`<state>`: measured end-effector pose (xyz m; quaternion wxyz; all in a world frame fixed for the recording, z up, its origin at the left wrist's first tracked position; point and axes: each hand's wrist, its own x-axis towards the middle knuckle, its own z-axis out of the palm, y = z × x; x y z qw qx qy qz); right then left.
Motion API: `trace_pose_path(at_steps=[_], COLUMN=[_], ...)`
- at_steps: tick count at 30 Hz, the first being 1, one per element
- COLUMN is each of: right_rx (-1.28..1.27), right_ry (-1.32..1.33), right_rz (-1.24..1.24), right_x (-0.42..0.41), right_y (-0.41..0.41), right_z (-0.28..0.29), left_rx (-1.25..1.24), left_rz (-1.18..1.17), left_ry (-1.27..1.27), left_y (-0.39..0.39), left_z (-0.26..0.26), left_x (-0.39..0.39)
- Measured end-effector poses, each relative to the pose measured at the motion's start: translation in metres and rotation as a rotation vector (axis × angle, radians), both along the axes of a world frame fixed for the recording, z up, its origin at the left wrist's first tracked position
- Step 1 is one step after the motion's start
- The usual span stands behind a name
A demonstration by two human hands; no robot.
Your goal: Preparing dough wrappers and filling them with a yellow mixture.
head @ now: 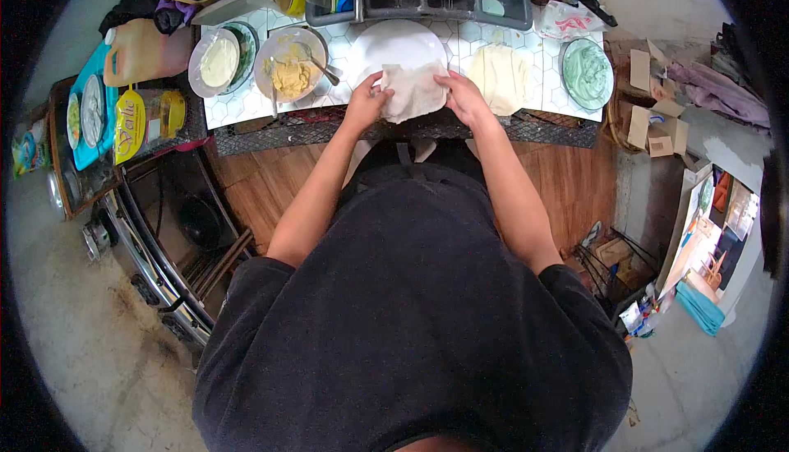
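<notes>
Between my two hands hangs a thin, pale sheet of dough or wrapper (414, 96), its lower edge uneven. My left hand (368, 102) pinches its left side, and my right hand (461, 96) grips its upper right corner. Behind the sheet lies a white plate (399, 42), partly hidden by it. To the right, a stack of pale square wrappers (499, 79) rests on the tabletop. On the left, a bowl (264, 60) contains a yellow mash (291, 77) with a fork and another metal utensil in it.
A dish of white cream (219, 60) stands far left, and a bowl of green cream (588, 73) sits at the right end. A black cutlery tray (419, 17) lines the back. Jugs and a yellow-labelled Verlie container (128, 125) occupy the left side. An oven (166, 248) is below left.
</notes>
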<state>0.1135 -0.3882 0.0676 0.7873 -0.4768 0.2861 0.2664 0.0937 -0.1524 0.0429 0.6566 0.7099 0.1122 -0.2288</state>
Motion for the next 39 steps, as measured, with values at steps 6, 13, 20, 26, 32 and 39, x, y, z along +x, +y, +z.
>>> trace_pose_path(at_steps=[6,13,20,26,32,39], right_rx=[-0.099,-0.686,-0.736,-1.054,-1.318,-1.410], right_ry=[-0.137,-0.270,-0.342,-0.451,-0.627,-0.705], right_rz=[0.008,0.226,0.311,0.385,0.426,0.592], right_x=[0.019,0.034,0.038,0.044,0.025,0.016], right_y=[-0.005,0.000,0.004,-0.010,0.014,0.029], right_z=[-0.001,-0.133,-0.120,-0.117,-0.030,-0.019], left_rx=[-0.175,0.073,0.436,0.478,0.786,0.876], left_rz=[0.082,0.120,0.057,0.105,-0.001,-0.501], left_ry=[-0.150,0.096,-0.015,-0.207,-0.497,-0.744], left_y=[-0.008,0.000,-0.003,-0.017,-0.019,-0.045], left_z=[0.021,-0.047,-0.048,-0.016,0.021,0.004], left_x=[0.019,0.013,0.020,0.020,-0.010,-0.022])
